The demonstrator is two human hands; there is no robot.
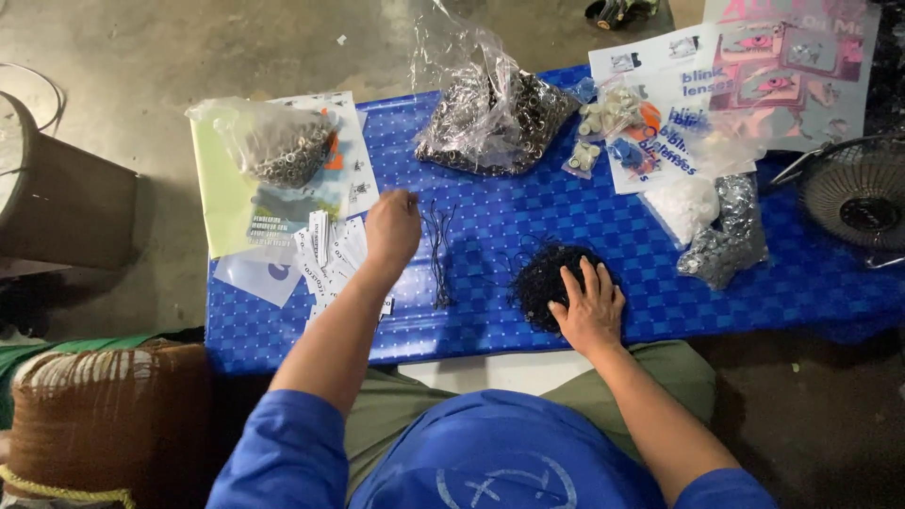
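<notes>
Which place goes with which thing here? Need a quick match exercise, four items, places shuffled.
Things:
1. left hand
2. right hand
3. wire fan
4. paper tags

Places:
A. right edge of the frame
B. flat on the black string pile
C. raised beside the thin black strands
D. spread on the blue table left of the left hand

Pairs: 1-C, 2-B, 3-A, 4-D

A loose, tangled heap of thin black strings (551, 273) lies on the blue checkered table top near its front edge, partly flattened and covered on its right side. A small bundle of straight thin black strings (438, 254) lies just left of it, laid roughly lengthwise from back to front, fanned slightly at the far end. Small white paper tags with dark print (325, 253) lie overlapping in a scattered pile farther left.
</notes>
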